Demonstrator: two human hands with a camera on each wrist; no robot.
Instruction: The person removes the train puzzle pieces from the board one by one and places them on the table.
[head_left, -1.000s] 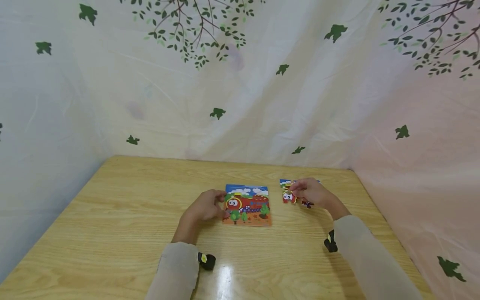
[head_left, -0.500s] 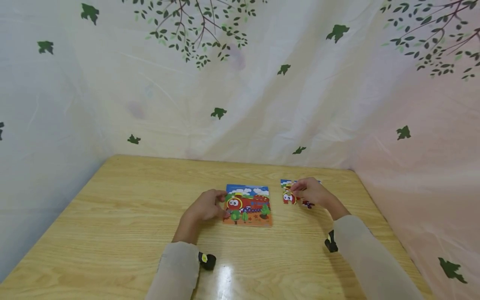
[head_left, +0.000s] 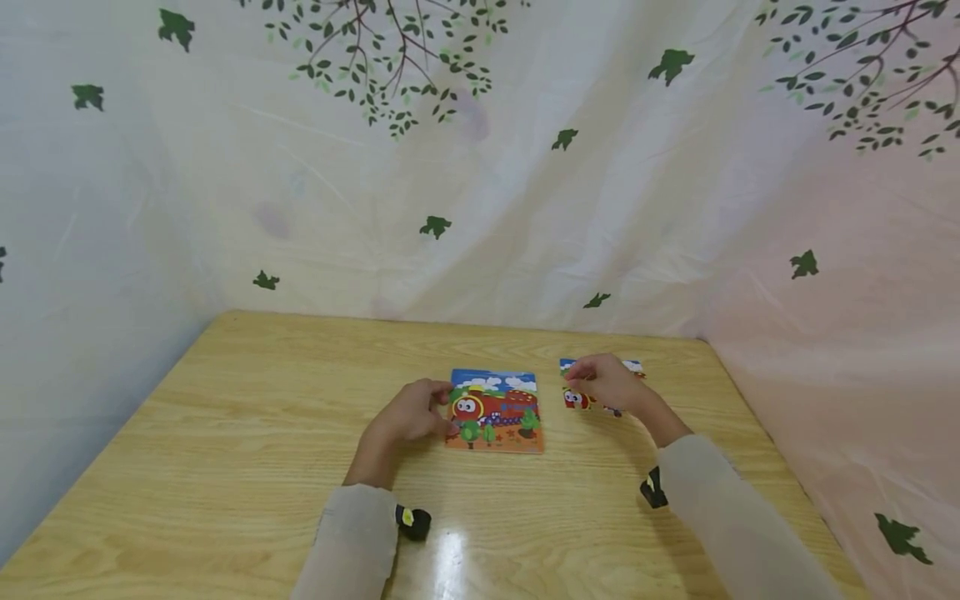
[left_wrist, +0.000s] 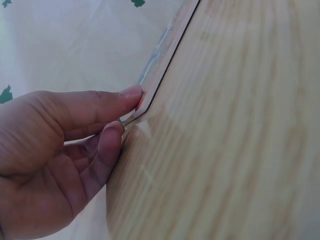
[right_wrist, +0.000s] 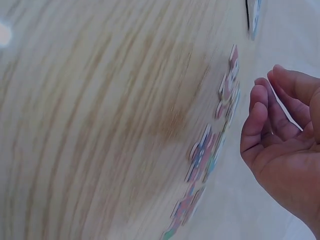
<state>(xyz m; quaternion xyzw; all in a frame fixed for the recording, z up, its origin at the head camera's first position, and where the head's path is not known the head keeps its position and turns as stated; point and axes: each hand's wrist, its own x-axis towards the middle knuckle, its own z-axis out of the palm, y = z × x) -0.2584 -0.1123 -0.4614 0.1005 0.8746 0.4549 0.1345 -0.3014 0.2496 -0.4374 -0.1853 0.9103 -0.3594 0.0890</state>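
Observation:
A square picture board [head_left: 495,421] printed with a red cartoon train lies flat on the wooden table. My left hand [head_left: 412,411] grips its left edge, and in the left wrist view the fingertips [left_wrist: 132,92] are at a corner of the board. To the right lie several cut-out puzzle pieces [head_left: 577,400] with parts of a similar train; my right hand covers some of them in the head view. That right hand [head_left: 606,383] hovers over them, thumb and fingers curled close together. A thin white sliver shows between its fingers; I cannot tell whether it is a piece or a gap.
The wooden table [head_left: 262,467] meets a white curtain [head_left: 360,208] with leaf prints at the back and sides. In the right wrist view, pieces [right_wrist: 202,155] lie in a loose row below the right hand.
My right hand has moved slightly left over the puzzle pieces, uncovering more of the upper right ones. The left hand and the picture board stay in place.

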